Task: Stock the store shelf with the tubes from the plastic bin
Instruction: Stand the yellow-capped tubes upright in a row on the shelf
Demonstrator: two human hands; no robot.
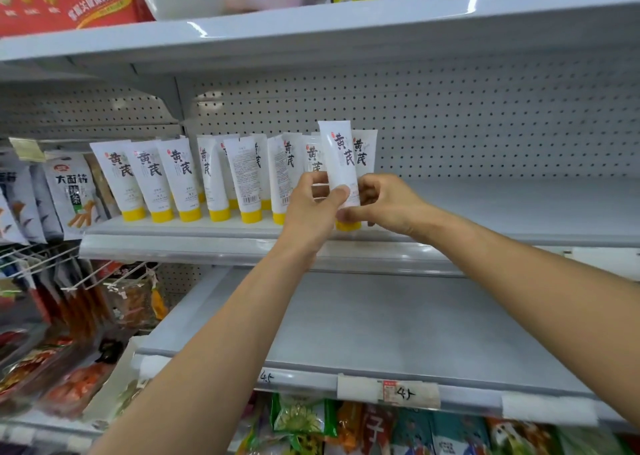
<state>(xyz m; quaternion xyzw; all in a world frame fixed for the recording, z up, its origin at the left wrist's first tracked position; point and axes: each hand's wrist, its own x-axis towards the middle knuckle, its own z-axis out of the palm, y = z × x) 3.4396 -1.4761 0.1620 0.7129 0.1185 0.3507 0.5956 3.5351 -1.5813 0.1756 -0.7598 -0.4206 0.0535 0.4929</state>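
tube (338,156): yellow cap (348,226) was mostly hidden behind left hand (311,208) and right hand (389,205); both gripped it. White body, black characters, upright over shelf (491,208).

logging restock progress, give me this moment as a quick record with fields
held tube: white, yellow cap down, upright at the row's right end
left grip: pinches held tube's middle
right grip: holds held tube near its cap
tube row: standing caps down on middle shelf
middle shelf: bare right of the row
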